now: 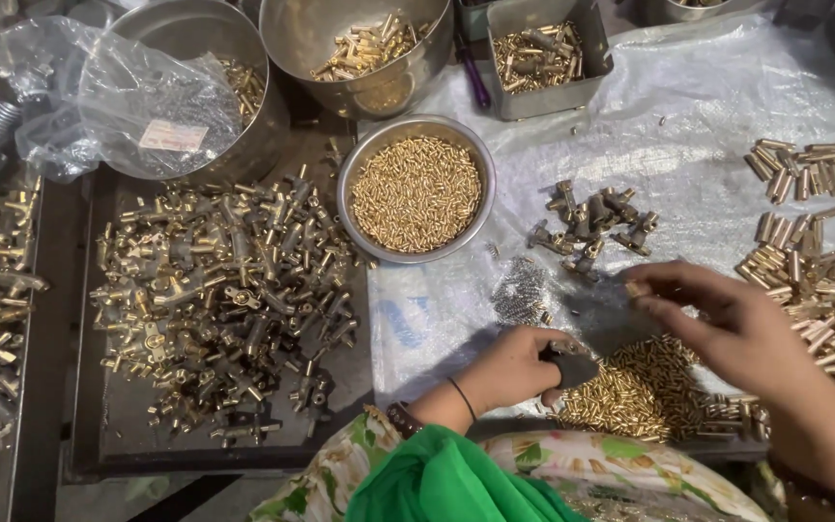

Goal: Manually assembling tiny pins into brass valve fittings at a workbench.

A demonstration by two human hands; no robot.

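Currently I judge assembly under way: my left hand (514, 367) grips a grey valve body (572, 364), my right hand (727, 324) pinches a small brass pin (638, 288) just above it — next calls for careful alignment into the body.

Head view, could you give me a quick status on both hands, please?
Left hand shut on grey-brass fitting. Right hand pinching small brass piece. Loose brass pins beneath; nothing blocking.
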